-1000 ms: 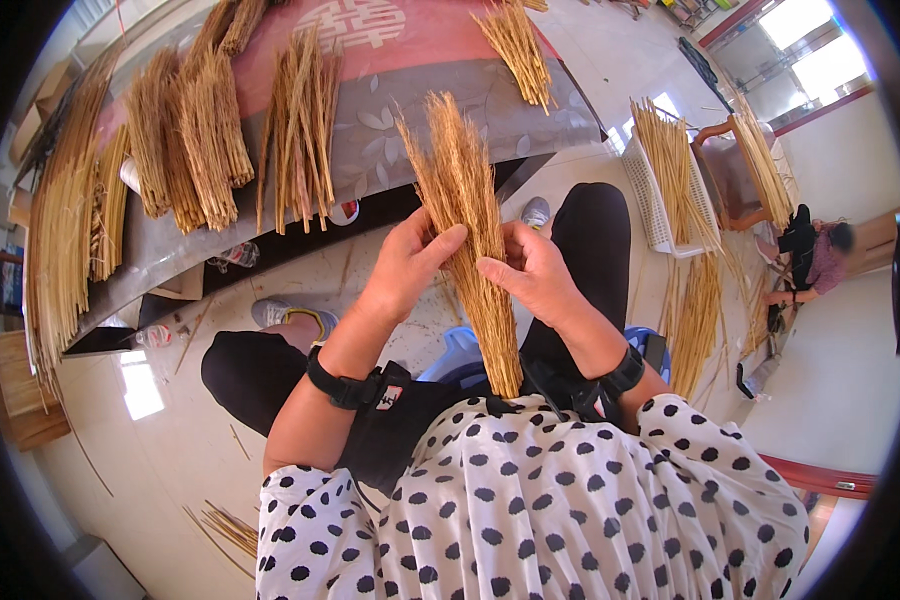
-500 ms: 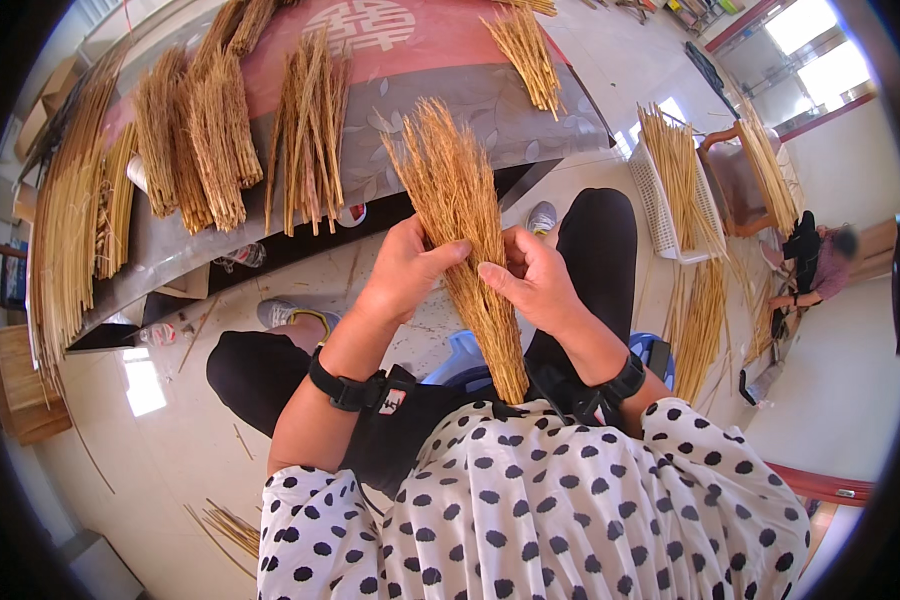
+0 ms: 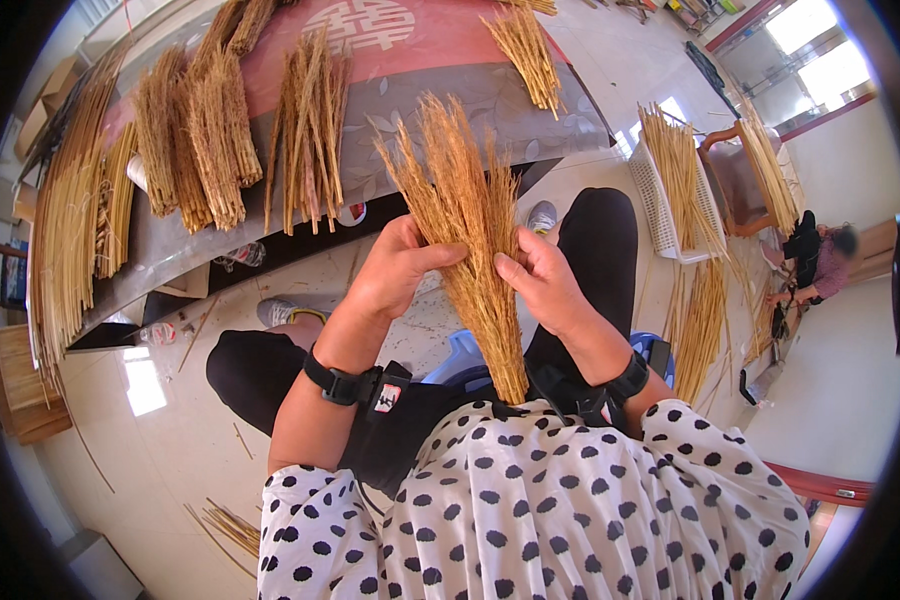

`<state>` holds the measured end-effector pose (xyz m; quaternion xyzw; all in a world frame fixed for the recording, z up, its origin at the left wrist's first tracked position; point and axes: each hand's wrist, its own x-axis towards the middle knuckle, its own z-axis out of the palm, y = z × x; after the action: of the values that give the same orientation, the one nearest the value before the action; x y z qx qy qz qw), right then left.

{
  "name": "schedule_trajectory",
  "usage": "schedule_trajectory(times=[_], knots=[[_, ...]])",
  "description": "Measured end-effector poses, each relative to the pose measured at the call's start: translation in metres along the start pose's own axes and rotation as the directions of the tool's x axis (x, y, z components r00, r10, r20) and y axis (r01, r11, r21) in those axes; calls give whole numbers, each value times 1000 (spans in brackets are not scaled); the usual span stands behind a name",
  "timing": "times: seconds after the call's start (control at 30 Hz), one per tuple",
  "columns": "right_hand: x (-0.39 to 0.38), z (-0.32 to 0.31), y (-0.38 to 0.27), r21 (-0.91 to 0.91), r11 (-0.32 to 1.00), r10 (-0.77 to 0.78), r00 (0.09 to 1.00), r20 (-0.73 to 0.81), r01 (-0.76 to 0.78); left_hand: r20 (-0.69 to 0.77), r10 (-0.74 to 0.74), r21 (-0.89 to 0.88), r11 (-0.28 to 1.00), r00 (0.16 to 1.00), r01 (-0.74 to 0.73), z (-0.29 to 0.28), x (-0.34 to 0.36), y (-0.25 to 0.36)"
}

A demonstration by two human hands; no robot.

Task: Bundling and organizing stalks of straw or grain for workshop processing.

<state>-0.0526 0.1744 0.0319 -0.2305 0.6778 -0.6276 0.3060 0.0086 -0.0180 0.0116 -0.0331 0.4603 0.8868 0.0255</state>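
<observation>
Between both hands I hold a bundle of dry broom straw (image 3: 470,215), its bushy tips fanned out away from me and its narrow butt end against my lap. My left hand (image 3: 402,268) is closed round the left side of the bundle, thumb lying across the front. On the right side my right hand (image 3: 542,278) grips it, thumb pressed on the stalks and the other fingers partly hidden behind. The tips stand apart in loose clumps, with a gap near the middle.
A table (image 3: 410,110) ahead carries several straw bundles (image 3: 215,140) and long stalks (image 3: 65,230). To the right are a white basket (image 3: 675,200) of stalks, a chair (image 3: 735,175) and another person (image 3: 825,265) low down. A blue stool (image 3: 455,360) shows beneath me. Loose stalks (image 3: 225,530) lie on the floor.
The straw tips have spread wider, opening a gap in the middle. My hands have moved slightly apart on the bundle. The other person's arm has shifted a little.
</observation>
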Motion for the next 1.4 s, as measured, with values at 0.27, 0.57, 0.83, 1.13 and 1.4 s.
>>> schedule_trajectory(times=[0.27,0.57,0.83,1.13,1.4], knots=[[-1,0,-7,-42,997,71,996,49,-69,-119,54,160,987,991,-34,12,0,-2],[1,3,-1,-71,997,16,999,32,-14,-117,124,98,989,985,-113,10,0,-4],[2,6,5,-73,997,-20,1000,-16,19,-147,102,184,980,984,-74,15,-1,-1],[-1,8,-11,-539,838,-10,986,-166,-83,257,802,774,163,539,-611,32,-12,20],[-2,18,-12,-514,857,-117,986,-117,41,-224,448,588,770,866,-246,31,-9,7]])
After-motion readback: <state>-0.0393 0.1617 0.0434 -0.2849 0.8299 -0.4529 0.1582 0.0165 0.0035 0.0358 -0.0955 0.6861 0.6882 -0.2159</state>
